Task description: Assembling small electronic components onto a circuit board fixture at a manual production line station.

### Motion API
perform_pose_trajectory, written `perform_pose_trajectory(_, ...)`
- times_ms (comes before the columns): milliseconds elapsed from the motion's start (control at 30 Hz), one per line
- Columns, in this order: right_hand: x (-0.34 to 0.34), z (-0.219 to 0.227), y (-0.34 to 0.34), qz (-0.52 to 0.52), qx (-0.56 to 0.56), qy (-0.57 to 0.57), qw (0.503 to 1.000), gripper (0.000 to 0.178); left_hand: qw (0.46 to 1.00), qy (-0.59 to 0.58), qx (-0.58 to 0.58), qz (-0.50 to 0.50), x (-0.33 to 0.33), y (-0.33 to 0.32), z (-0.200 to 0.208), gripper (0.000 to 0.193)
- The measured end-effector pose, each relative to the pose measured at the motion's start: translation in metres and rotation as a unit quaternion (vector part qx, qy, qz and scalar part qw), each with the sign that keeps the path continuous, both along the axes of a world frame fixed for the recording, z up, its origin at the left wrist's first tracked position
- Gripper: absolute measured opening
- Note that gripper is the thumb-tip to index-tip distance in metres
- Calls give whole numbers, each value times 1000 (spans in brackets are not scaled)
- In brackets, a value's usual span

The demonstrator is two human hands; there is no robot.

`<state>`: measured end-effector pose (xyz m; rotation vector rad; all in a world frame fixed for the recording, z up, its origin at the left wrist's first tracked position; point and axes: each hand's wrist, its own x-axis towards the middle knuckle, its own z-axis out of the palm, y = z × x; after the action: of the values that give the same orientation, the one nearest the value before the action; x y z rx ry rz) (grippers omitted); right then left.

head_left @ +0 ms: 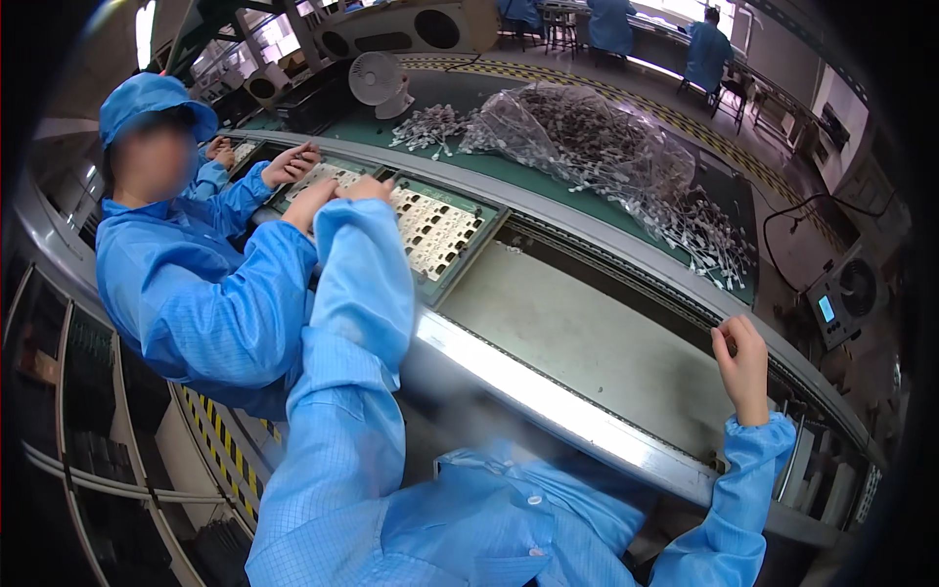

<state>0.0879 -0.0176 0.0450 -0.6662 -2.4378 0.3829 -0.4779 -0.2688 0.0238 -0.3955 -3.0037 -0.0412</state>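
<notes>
My left hand (369,189) reaches over the conveyor to the far left edge of a framed panel of cream circuit boards (430,230) with dark cutouts. Its fingers are curled down and partly hidden; what they hold, if anything, does not show. Close beside it is a co-worker's hand (311,203), and the co-worker's other hand (291,164) is raised over a second panel (323,179). My right hand (743,362) hovers at the conveyor's right, near the far rail, thumb and fingers bent together. Nothing can be made out in its grip.
A clear plastic bag (587,132) and loose small wired parts (709,235) lie on the green bench top beyond the far rail (626,249). A white fan (377,80) stands there too. The co-worker (196,284) in blue is close at my left. A metal rail (567,401) runs before me.
</notes>
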Motion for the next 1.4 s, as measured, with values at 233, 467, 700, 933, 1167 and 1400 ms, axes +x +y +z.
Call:
perform_pose_trajectory(233,1,9,2,22,71,5,997,15,999,-17,29,-24,-7,-11,-5,75)
perform_pose_trajectory(467,11,20,27,-47,-4,45,998,10,959,-46,20,-279,171,40,29,58)
perform_pose_trajectory(700,10,9,93,-46,-12,-46,998,17,857,-120,106,-489,286,101,26,37)
perform_pose_trajectory(933,-62,9,80,25,62,-60,996,20,829,34,104,-548,305,186,29,19)
perform_pose_trajectory(1167,-112,-10,100,-10,132,-120,984,14,817,68,147,-553,302,263,9,14)
perform_pose_trajectory(1400,-87,33,111,33,-45,11,998,14,776,21,85,-625,297,274,5,24)
